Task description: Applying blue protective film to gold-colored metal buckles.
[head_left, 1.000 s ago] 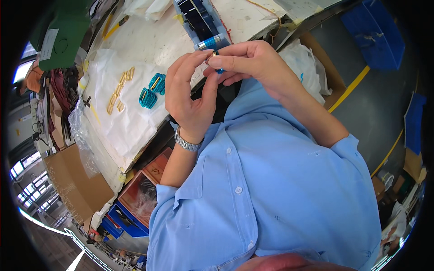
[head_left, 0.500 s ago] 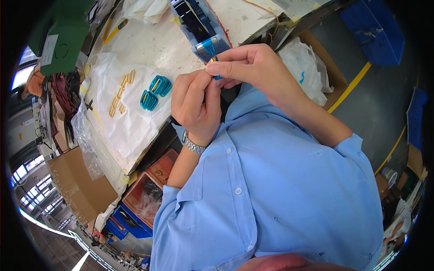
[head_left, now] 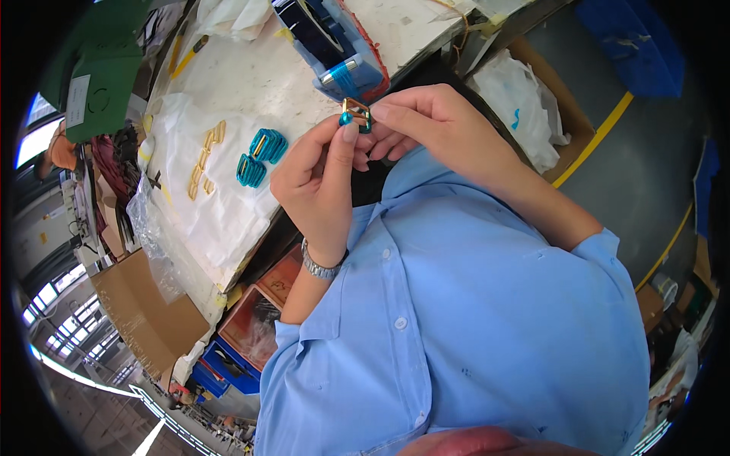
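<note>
Just in front of the tape dispenser [head_left: 338,57], a small gold rectangular buckle [head_left: 354,106] is held up with shiny teal tape around part of its frame. My left hand [head_left: 319,178] is closed, pinching the buckle's near left side between thumb and fingers. The thumb and forefinger of my right hand [head_left: 437,121] meet at its right side, while the other fingers curl below. On a white sheet to the left lie a row of bare gold buckles [head_left: 204,161] and two bundles of teal-wrapped buckles [head_left: 259,156].
The white sheet [head_left: 236,213] covers part of the worktable [head_left: 243,72]. A yellow cutter [head_left: 188,57] lies at the far left. Below the table edge are reddish bins [head_left: 251,327] and a cardboard box [head_left: 152,311]. At right stands a carton with white plastic bags [head_left: 517,110].
Blue tape stretched between the dispenser and my fingers before; now the buckle is apart from the dispenser. My left hand has shifted slightly left, and the buckle shows more plainly.
</note>
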A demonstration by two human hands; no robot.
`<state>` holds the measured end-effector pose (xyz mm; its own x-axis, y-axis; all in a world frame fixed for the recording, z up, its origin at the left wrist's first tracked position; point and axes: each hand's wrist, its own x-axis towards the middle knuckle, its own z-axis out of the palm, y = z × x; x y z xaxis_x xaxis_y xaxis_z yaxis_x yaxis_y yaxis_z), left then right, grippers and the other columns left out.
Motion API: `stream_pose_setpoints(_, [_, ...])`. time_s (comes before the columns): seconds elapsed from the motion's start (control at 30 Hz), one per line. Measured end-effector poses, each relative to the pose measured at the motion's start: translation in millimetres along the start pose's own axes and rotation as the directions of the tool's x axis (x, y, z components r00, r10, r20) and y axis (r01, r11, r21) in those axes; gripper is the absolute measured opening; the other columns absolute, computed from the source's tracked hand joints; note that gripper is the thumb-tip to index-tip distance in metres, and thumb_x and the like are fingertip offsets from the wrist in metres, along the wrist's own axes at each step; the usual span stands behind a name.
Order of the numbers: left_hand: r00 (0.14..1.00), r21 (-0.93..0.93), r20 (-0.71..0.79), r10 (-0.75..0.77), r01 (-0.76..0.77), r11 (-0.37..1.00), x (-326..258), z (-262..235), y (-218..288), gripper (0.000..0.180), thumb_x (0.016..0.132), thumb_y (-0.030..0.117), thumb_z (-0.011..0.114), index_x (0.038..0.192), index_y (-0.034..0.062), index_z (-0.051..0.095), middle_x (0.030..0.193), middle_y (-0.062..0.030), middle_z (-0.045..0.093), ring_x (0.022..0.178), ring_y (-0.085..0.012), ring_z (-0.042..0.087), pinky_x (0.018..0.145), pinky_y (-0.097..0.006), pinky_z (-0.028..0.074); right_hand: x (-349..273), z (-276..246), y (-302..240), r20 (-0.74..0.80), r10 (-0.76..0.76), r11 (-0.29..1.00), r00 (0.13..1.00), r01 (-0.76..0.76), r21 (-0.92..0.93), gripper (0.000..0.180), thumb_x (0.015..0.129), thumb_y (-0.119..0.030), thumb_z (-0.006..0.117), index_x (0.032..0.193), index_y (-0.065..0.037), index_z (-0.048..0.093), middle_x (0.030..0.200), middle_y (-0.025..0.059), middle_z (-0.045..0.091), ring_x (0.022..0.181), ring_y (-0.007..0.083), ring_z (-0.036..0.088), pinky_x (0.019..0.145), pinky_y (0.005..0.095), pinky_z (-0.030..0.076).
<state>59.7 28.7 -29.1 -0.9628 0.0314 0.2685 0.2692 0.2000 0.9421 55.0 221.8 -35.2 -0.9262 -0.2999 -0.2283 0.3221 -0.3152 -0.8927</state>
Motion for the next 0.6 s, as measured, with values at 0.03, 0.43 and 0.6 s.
stream_pose_setpoints(0.03, [0.993,-0.069,0.025,-0.112,0.114,0.991,5,-1,7,0.013,0.105,0.003,0.075,0.112,-0.0069,0.079,0.088,-0.0087,0.078,0.069,-0.0103,0.069,0.06,-0.024,0.055,0,-2,1,0.037,-0.003,1.0,0.999,0.004,-0.028,0.033,0.105,-0.025,0.074,0.119,0.003,0.079,0.101,0.0089,0.082,0.089,0.013,0.076,0.083,0.0282,0.061])
stream_pose_setpoints(0.43, [0.886,-0.186,0.22,-0.408,0.449,0.874,47,-18,9,0.021,0.105,0.013,0.076,0.107,-0.0079,0.079,0.082,-0.0088,0.073,0.064,-0.0131,0.067,0.054,-0.026,0.055,18,-2,7,0.059,-0.282,0.943,0.958,0.288,-0.166,0.034,0.097,-0.009,0.079,0.129,0.004,0.075,0.102,0.0122,0.083,0.092,0.0127,0.076,0.085,0.0285,0.059])
stream_pose_setpoints(0.6, [0.875,-0.175,0.234,-0.424,0.467,0.867,52,-21,10,0.022,0.105,0.015,0.076,0.106,-0.0073,0.079,0.08,-0.0077,0.072,0.062,-0.0121,0.066,0.052,-0.025,0.054,17,0,1,0.075,-0.319,0.902,0.945,0.327,-0.282,0.034,0.097,-0.007,0.079,0.129,0.005,0.074,0.1,0.012,0.084,0.088,0.0107,0.076,0.085,0.0285,0.059])
